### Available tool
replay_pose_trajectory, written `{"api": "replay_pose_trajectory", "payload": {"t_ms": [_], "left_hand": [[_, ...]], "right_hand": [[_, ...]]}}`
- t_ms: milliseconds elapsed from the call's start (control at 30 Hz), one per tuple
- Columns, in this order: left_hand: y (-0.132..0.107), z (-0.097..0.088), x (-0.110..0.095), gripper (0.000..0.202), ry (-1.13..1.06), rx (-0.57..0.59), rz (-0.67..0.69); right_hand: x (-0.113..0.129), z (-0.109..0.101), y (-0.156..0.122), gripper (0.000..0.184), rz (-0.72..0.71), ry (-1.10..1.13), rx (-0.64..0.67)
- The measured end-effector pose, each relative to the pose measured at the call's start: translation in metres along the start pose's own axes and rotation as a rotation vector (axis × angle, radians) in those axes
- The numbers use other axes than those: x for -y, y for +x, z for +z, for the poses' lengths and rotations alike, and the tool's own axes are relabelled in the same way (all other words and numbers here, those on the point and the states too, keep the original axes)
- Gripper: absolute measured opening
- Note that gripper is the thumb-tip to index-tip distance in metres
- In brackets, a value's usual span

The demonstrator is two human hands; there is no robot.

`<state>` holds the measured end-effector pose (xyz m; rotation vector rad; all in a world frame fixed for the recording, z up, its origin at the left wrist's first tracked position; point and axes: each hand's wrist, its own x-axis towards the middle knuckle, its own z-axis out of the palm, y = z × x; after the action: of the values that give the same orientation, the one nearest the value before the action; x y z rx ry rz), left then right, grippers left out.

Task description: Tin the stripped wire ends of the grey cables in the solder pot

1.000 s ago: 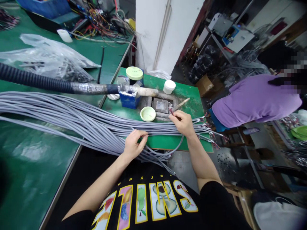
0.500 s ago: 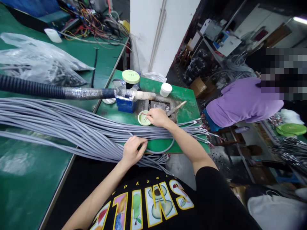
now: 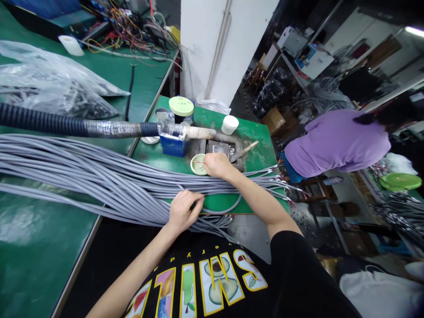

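My right hand (image 3: pixel 217 165) is closed in a pinch at the edge of a small pale green dish (image 3: pixel 194 170). Thin wire ends (image 3: pixel 198 162), one of them reddish, stick out from its fingertips over the dish. My left hand (image 3: pixel 185 208) is curled with thumb and forefinger together, resting against a thick bundle of grey cables (image 3: pixel 109 170). A single grey cable (image 3: pixel 228 209) runs out beside its fingertips and curves up under my right forearm. Stripped cable ends (image 3: pixel 276 177) fan out at the bundle's right end.
Behind the dish sits a soiled metal solder pot (image 3: pixel 217 148) with a flat scraper (image 3: pixel 243 151) across it. A hose nozzle (image 3: pixel 200 132), blue box (image 3: pixel 172 145), lidded tub (image 3: pixel 181 106) and white cup (image 3: pixel 229 125) stand around it. A person in purple (image 3: pixel 338 141) works at right.
My right hand has dipped slightly, with the wire ends lower over the dish. My left hand and the cable bundle stay nearly where they were.
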<state>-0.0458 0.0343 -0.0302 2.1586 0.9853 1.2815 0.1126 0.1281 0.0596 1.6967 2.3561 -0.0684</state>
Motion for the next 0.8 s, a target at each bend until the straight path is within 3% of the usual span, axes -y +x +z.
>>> {"api": "replay_pose_trajectory", "payload": {"t_ms": [200, 400, 567, 800], "left_hand": [[0.0, 0.0, 0.0, 0.007, 0.022, -0.021, 0.047], [0.0, 0.0, -0.001, 0.005, 0.037, -0.037, 0.071], [0.001, 0.0, -0.001, 0.004, 0.038, -0.037, 0.08], [0.0, 0.001, 0.0, 0.004, 0.042, -0.039, 0.076]], "right_hand": [[-0.004, -0.005, -0.008, 0.033, -0.018, 0.027, -0.036], [-0.032, -0.012, -0.028, 0.03, 0.054, 0.143, -0.174], [-0.058, -0.001, -0.038, 0.028, 0.159, 0.23, -0.229], [-0.076, 0.015, -0.038, 0.025, 0.229, 0.298, -0.263]]}}
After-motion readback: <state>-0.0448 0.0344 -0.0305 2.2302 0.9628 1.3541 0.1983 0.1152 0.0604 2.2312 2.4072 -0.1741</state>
